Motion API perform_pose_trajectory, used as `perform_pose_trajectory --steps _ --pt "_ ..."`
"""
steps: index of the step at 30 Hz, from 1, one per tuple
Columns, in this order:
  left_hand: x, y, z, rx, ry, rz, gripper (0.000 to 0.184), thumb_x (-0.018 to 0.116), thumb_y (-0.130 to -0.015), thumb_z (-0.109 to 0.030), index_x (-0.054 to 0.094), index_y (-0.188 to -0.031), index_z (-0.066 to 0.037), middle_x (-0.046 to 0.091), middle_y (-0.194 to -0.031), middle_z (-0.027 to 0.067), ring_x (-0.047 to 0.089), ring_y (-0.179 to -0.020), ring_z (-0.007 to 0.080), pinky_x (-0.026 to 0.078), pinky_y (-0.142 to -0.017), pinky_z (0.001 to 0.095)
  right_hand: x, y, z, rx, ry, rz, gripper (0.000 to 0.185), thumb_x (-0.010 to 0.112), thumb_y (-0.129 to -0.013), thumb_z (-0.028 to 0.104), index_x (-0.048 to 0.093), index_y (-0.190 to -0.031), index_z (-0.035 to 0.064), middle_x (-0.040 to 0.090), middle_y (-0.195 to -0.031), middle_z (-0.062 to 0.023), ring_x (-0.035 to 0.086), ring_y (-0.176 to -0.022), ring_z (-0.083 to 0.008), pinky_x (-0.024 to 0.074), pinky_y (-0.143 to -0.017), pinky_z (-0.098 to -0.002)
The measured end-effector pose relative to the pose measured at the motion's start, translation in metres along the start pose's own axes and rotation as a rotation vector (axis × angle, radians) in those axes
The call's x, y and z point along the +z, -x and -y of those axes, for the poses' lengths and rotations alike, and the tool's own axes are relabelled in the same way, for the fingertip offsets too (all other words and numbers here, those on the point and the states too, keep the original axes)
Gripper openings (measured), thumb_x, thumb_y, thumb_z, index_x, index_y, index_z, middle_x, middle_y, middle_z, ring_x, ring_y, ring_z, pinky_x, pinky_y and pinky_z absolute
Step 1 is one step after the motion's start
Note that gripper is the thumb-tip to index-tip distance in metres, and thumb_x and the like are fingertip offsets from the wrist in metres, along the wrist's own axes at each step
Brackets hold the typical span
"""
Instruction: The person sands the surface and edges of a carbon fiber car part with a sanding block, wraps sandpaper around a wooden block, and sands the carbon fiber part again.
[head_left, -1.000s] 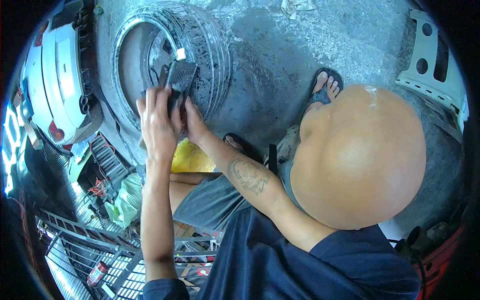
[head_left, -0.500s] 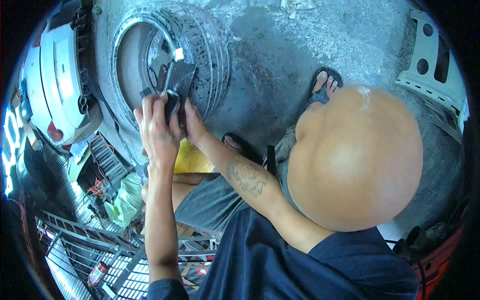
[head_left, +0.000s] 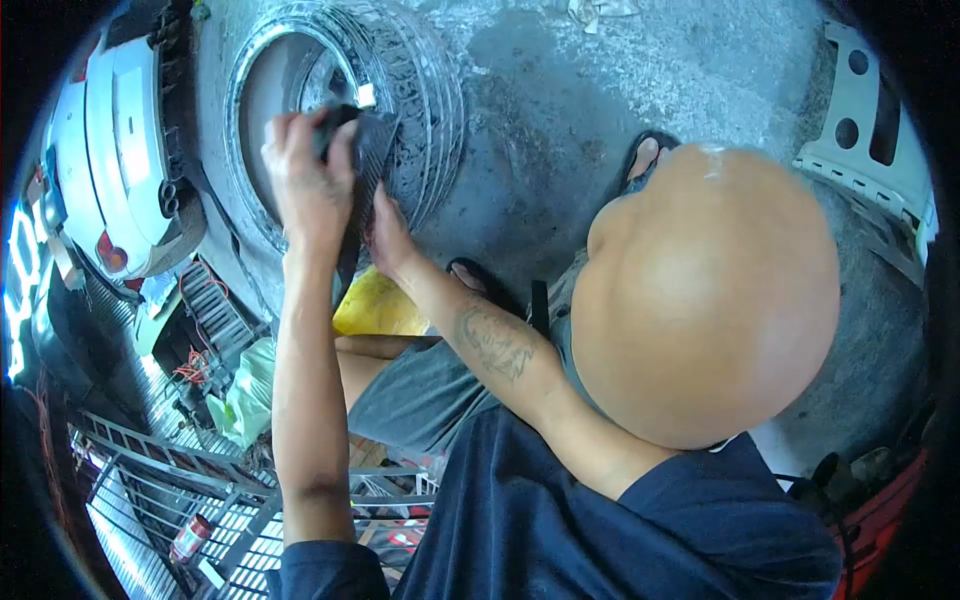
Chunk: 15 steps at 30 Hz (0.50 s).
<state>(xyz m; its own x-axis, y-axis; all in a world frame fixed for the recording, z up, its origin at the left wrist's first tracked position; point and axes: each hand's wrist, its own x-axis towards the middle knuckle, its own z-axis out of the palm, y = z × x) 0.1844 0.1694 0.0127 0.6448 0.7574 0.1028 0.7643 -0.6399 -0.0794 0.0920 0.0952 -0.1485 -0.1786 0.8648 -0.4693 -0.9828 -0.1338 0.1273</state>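
My left hand is closed around a small black block-like piece, held over the ring of a worn tyre. Its exact kind I cannot make out. Just below that piece runs a long dark ribbed strip. At the strip's right edge my right hand has its fingers closed, and the strip partly hides what they grip. A small white tab shows near the strip's upper end. The tyre lies flat on the floor, its dark opening to the left.
My bent knee fills the right side. A yellow bag-like thing lies under my forearms. At left stand a white car bumper and a green plastic bag. A metal rack and red-labelled can are below; a pale panel is upper right.
My left hand has moved up with the black piece, away from my right hand. More of the dark strip now shows between my hands, reaching lower.
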Motion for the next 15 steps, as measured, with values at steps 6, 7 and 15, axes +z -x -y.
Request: perform_pose_trajectory --steps 6,7,15 --pt "-0.048 0.055 -0.008 -0.163 -0.005 -0.001 0.031 0.085 -0.089 -0.009 0.072 -0.115 0.003 0.065 -0.112 0.0204 0.065 -0.107 0.0406 0.051 -0.095 0.0477 0.009 0.000 -0.005 -0.029 -0.061 -0.073 0.052 0.051 -0.112 0.058 0.074 -0.116 0.0104 0.071 -0.100 0.0004 0.064 -0.083 -0.0118 0.0497 -0.068 -0.0323" --pt "-0.041 0.058 -0.010 -0.094 -0.020 -0.009 0.032 0.085 -0.089 -0.010 0.072 -0.115 0.003 0.066 -0.112 0.0200 0.064 -0.108 0.0406 0.051 -0.097 0.0468 0.004 -0.001 -0.008 -0.024 -0.030 -0.094 0.051 0.053 -0.112 0.057 0.074 -0.116 0.0112 0.071 -0.097 0.0021 0.063 -0.079 -0.0106 0.0488 -0.066 -0.0304" --pt "-0.026 0.049 -0.002 0.010 -0.061 0.188 0.045 0.072 -0.085 0.000 0.067 -0.130 0.001 0.062 -0.126 0.0217 0.058 -0.105 0.0467 0.050 -0.096 0.0521 0.016 0.009 0.007 -0.044 -0.148 0.014 0.047 0.053 -0.113 0.051 0.075 -0.117 0.0107 0.073 -0.097 0.0010 0.066 -0.077 -0.0105 0.0509 -0.065 -0.0290"
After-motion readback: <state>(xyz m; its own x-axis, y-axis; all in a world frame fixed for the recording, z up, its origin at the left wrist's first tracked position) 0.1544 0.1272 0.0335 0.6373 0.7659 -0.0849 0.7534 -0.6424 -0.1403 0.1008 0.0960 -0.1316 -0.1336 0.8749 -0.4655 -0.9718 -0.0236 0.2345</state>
